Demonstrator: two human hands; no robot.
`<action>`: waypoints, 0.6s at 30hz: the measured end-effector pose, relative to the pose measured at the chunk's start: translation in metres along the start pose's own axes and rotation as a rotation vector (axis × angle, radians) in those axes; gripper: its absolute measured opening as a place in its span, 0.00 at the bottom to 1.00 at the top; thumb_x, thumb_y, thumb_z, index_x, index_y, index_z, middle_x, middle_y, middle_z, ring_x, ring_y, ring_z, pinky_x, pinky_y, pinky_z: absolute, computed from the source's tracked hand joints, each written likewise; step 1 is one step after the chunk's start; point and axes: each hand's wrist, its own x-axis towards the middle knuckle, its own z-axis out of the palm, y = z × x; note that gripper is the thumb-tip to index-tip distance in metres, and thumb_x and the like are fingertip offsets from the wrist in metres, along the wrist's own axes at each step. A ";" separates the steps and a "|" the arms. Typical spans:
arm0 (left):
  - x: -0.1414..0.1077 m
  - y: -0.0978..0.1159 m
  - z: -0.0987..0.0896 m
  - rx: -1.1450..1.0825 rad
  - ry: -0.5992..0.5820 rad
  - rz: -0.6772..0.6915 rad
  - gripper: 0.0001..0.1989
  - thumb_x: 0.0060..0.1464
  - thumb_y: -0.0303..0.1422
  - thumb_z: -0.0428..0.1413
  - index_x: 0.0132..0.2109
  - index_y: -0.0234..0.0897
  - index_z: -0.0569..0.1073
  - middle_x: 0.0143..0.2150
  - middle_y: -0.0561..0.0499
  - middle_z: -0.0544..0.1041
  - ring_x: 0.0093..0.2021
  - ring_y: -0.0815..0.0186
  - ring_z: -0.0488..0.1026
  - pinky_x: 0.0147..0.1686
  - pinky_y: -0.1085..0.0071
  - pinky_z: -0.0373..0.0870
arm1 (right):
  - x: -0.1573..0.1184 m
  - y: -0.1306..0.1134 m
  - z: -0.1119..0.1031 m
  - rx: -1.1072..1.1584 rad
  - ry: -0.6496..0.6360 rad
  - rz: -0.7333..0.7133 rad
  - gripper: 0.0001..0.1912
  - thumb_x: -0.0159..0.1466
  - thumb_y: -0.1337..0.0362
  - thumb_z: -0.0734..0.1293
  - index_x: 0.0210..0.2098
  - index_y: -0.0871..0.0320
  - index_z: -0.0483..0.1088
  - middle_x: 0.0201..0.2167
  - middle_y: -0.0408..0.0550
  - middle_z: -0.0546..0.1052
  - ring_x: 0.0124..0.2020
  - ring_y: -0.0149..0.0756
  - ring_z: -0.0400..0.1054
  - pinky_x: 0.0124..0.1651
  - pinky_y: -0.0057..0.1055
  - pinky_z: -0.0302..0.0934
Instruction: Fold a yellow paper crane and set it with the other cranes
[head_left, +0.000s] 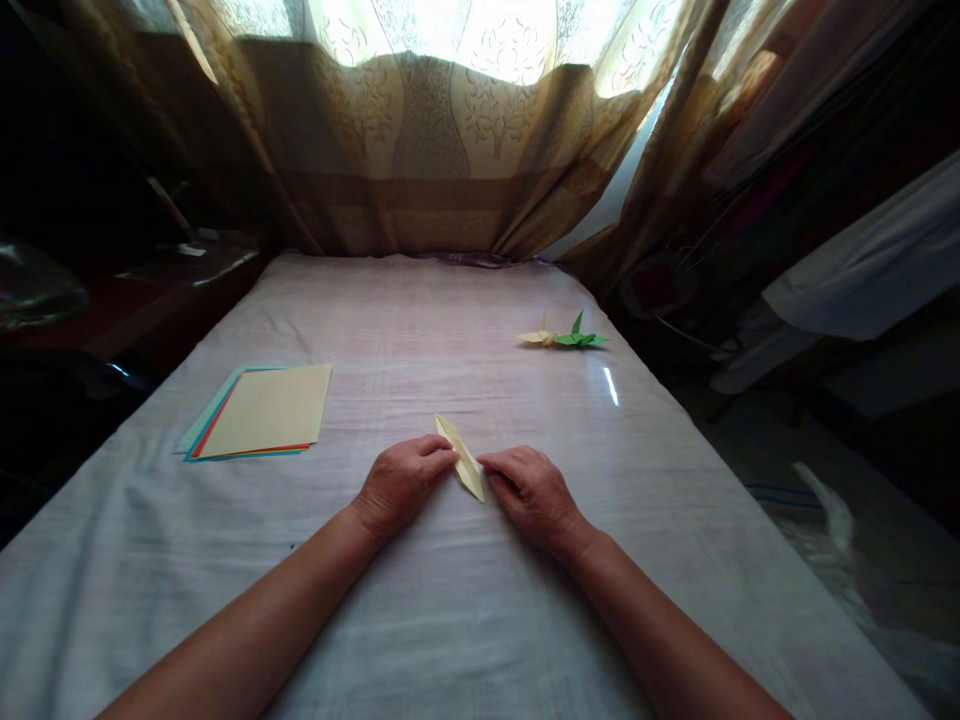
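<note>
A slim folded paper [466, 462] is set on the cloth [420, 340], to the right of the paper stack [266, 410] and slightly nearer the wearer. Its long axis is slanted: the far tip is angled toward the stack's side, the near tip away from it. It is flanked by both hands, so its long edges, not its tips, are faced by the fingers. On the edge toward the stack, the paper is pinched between thumb and fingers of the left hand [401, 480]. At the opposite edge, the right hand [536, 490] is held with its fingers curled and drawn together; whether the paper is gripped there cannot be told. Well to the right of the stack and farther off, a yellow paper bird [544, 338] and a green paper bird [581, 340] are placed side by side. Left of the stack, off the cloth, a clear shiny object [37, 290] is seen; whether anything is contained in it cannot be made out.
</note>
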 end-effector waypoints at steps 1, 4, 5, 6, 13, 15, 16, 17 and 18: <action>0.000 0.000 0.000 -0.014 0.000 -0.011 0.11 0.62 0.27 0.51 0.45 0.41 0.77 0.45 0.50 0.79 0.41 0.65 0.77 0.40 0.72 0.73 | 0.002 0.000 0.000 -0.016 -0.021 -0.012 0.15 0.63 0.71 0.63 0.46 0.52 0.74 0.40 0.47 0.79 0.41 0.37 0.71 0.46 0.35 0.64; -0.001 -0.001 0.001 -0.052 0.005 -0.037 0.10 0.62 0.28 0.51 0.44 0.40 0.78 0.45 0.50 0.80 0.41 0.65 0.77 0.41 0.71 0.74 | 0.009 0.001 -0.001 -0.074 -0.057 -0.090 0.16 0.63 0.71 0.63 0.47 0.51 0.75 0.40 0.47 0.79 0.40 0.38 0.70 0.45 0.34 0.64; -0.002 -0.002 0.002 -0.065 0.006 -0.043 0.10 0.62 0.28 0.51 0.44 0.40 0.78 0.45 0.49 0.80 0.41 0.65 0.77 0.42 0.71 0.74 | 0.012 0.001 -0.001 -0.098 -0.061 -0.124 0.15 0.63 0.71 0.63 0.47 0.51 0.75 0.40 0.48 0.79 0.40 0.37 0.70 0.45 0.33 0.65; -0.002 -0.002 0.003 -0.078 0.007 -0.048 0.10 0.62 0.29 0.51 0.44 0.40 0.78 0.45 0.49 0.80 0.41 0.65 0.77 0.42 0.71 0.74 | 0.014 0.001 -0.002 -0.123 -0.067 -0.160 0.15 0.64 0.70 0.63 0.47 0.51 0.75 0.41 0.48 0.78 0.40 0.38 0.70 0.44 0.33 0.65; -0.001 -0.004 0.004 -0.172 0.022 -0.041 0.12 0.61 0.27 0.52 0.47 0.40 0.77 0.45 0.47 0.80 0.46 0.63 0.75 0.49 0.65 0.72 | 0.026 0.005 -0.009 -0.250 -0.095 -0.391 0.11 0.67 0.67 0.63 0.43 0.50 0.76 0.46 0.51 0.77 0.45 0.40 0.69 0.48 0.37 0.65; 0.000 -0.003 0.001 -0.156 0.002 -0.041 0.13 0.60 0.27 0.53 0.49 0.42 0.77 0.46 0.48 0.80 0.48 0.61 0.73 0.52 0.60 0.69 | 0.027 0.007 -0.010 -0.261 -0.079 -0.461 0.11 0.68 0.67 0.62 0.43 0.51 0.76 0.47 0.52 0.77 0.46 0.41 0.70 0.47 0.38 0.65; 0.000 -0.003 -0.001 -0.139 -0.011 -0.049 0.14 0.60 0.27 0.53 0.50 0.43 0.77 0.47 0.48 0.80 0.50 0.59 0.72 0.53 0.58 0.68 | 0.027 0.007 -0.010 -0.261 -0.075 -0.491 0.11 0.68 0.67 0.62 0.43 0.52 0.76 0.48 0.52 0.77 0.46 0.41 0.70 0.46 0.38 0.66; 0.000 -0.004 -0.002 -0.122 -0.024 -0.062 0.14 0.60 0.27 0.53 0.50 0.44 0.77 0.48 0.49 0.80 0.52 0.57 0.71 0.54 0.55 0.66 | 0.028 0.008 -0.010 -0.254 -0.075 -0.514 0.12 0.69 0.67 0.61 0.43 0.53 0.76 0.48 0.52 0.77 0.46 0.41 0.70 0.46 0.37 0.66; 0.000 -0.004 -0.003 -0.111 -0.038 -0.077 0.15 0.60 0.27 0.53 0.51 0.45 0.77 0.50 0.49 0.79 0.54 0.56 0.70 0.55 0.53 0.64 | 0.028 0.009 -0.009 -0.239 -0.080 -0.525 0.12 0.69 0.67 0.60 0.43 0.54 0.76 0.48 0.52 0.78 0.47 0.41 0.70 0.46 0.37 0.66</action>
